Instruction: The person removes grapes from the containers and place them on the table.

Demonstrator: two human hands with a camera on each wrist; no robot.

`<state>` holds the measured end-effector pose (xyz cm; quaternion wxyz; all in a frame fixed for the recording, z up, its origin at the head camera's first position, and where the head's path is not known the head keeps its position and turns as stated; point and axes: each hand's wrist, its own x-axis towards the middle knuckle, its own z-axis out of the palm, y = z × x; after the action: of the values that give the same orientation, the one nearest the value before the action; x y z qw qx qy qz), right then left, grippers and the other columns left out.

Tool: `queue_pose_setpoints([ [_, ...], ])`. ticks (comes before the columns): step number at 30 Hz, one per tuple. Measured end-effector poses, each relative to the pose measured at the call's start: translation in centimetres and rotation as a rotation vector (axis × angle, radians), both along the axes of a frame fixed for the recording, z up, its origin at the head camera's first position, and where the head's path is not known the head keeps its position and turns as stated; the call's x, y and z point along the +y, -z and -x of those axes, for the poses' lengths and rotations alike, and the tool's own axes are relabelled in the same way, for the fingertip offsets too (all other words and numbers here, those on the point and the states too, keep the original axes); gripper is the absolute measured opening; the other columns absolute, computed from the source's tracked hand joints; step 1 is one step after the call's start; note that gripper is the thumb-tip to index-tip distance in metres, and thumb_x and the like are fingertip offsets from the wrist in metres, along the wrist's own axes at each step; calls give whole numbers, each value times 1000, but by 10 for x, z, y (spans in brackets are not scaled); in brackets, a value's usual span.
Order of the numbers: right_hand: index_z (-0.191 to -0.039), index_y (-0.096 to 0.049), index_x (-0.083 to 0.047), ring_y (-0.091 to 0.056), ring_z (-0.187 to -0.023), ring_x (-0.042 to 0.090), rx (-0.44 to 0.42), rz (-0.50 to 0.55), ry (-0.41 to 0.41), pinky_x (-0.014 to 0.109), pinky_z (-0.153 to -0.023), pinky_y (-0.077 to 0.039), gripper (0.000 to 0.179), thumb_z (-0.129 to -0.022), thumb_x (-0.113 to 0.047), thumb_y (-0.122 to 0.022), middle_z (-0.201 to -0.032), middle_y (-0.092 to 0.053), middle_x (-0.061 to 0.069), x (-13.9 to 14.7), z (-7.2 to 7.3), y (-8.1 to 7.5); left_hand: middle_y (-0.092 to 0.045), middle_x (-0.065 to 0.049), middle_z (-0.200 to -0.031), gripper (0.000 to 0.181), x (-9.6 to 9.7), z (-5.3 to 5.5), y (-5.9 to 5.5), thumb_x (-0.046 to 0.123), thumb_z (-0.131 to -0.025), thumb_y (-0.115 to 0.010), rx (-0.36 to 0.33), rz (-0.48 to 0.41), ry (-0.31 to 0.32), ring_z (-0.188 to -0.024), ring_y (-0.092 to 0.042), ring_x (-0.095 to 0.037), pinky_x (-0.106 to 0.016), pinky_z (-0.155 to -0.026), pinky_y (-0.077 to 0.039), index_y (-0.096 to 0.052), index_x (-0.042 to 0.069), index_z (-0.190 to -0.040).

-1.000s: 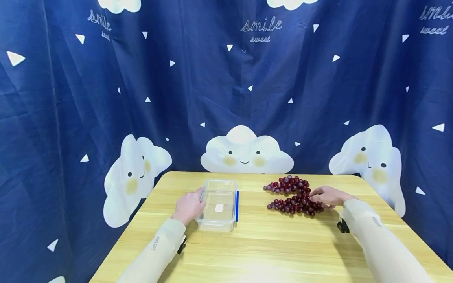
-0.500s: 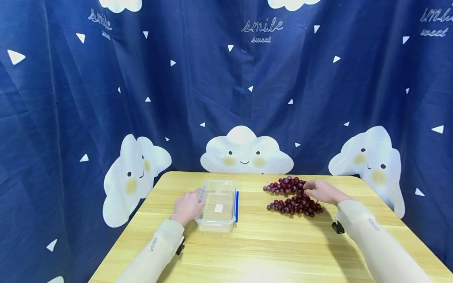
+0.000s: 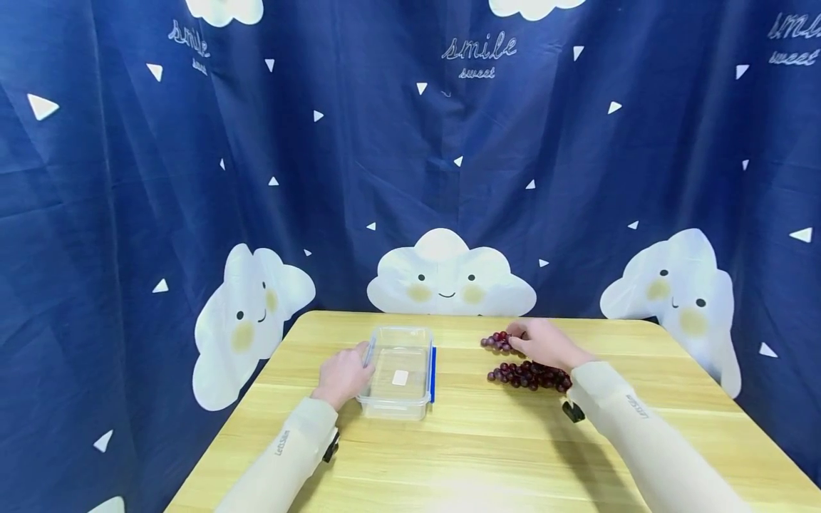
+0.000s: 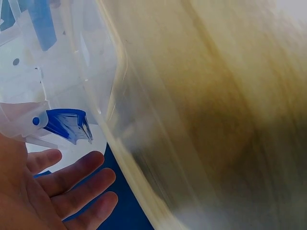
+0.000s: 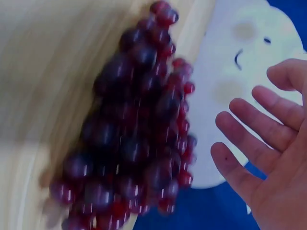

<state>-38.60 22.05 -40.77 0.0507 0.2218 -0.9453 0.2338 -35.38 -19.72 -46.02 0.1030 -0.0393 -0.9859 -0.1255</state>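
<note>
A clear plastic food container (image 3: 399,407) with a blue clip (image 3: 433,374) down its right side stands left of the table's middle. My left hand (image 3: 344,374) holds its left rim. In the left wrist view, another blue clip (image 4: 69,125) sits above the extended fingers (image 4: 84,172); the thumb shows only dimly behind clear plastic. Two bunches of dark red grapes lie on the right, a far bunch (image 3: 495,342) and a near bunch (image 3: 522,375). My right hand (image 3: 545,343) hovers over the far one, covering much of it. In the right wrist view its fingers (image 5: 249,122) are relaxed, apart from the grapes (image 5: 134,143).
The light wooden table (image 3: 449,456) reaches back to a dark blue curtain (image 3: 398,157) printed with clouds and triangles. A white label (image 3: 400,377) shows in the container. Bare wood lies between the container and the grapes.
My right hand has moved left, from the right end of the grape bunches to above the far bunch. The bunches look unmoved. The left hand stays on the container's rim.
</note>
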Motion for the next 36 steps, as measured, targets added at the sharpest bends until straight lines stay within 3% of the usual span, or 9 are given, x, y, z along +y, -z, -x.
queue_pose_setpoints([
  [6, -122, -69, -8, -69, -97, 18, -30, 28, -5, 45, -87, -56, 31, -100, -26, -58, -108, -73, 4, -30, -2, 8, -70, -14, -104, 55, 2, 1, 1, 35, -94, -58, -14, 1, -11, -78, -61, -26, -45, -59, -50, -53, 17, -146],
  [12, -126, -67, -7, -70, -99, 20, -30, 44, -9, 45, -90, -56, 34, -99, -25, -56, -110, -74, 7, -57, -4, 13, -71, -15, -111, 55, 4, 2, 2, 35, -95, -58, -5, -3, -12, -85, -65, -28, -48, -66, -53, -53, 16, -146],
  [20, -137, -61, -5, -64, -78, 8, -46, -15, 25, 40, -81, -56, 47, -100, -34, -57, -97, -74, 1, -96, -7, 23, -71, -17, -109, 56, 3, 2, 1, 34, -94, -59, -7, -5, -9, -80, -63, -27, -47, -61, -51, -52, 15, -146],
  [24, -144, -52, -2, -61, -67, 6, -60, -12, 3, 35, -75, -55, 58, -102, -40, -54, -85, -73, -1, -115, -10, 29, -70, -16, -108, 56, 3, 2, 1, 34, -95, -59, -13, -6, -18, -79, -62, -27, -47, -61, -51, -52, 16, -147],
  [30, -145, -49, 4, -40, -42, 8, -61, 27, -23, 30, -46, -43, 68, -100, -47, -56, -54, -54, -5, -135, -14, 35, -70, -16, -109, 55, 4, 1, 1, 34, -95, -57, -12, -19, -22, -79, -62, -27, -46, -60, -50, -52, 17, -147],
  [36, -145, -50, 4, -25, -37, 5, -57, -16, -21, 24, -37, -26, 72, -97, -50, -57, -44, -36, -12, -149, -16, 38, -70, -17, -113, 55, 3, 0, 2, 34, -95, -57, -1, -28, -24, -82, -63, -29, -48, -63, -52, -52, 17, -147],
])
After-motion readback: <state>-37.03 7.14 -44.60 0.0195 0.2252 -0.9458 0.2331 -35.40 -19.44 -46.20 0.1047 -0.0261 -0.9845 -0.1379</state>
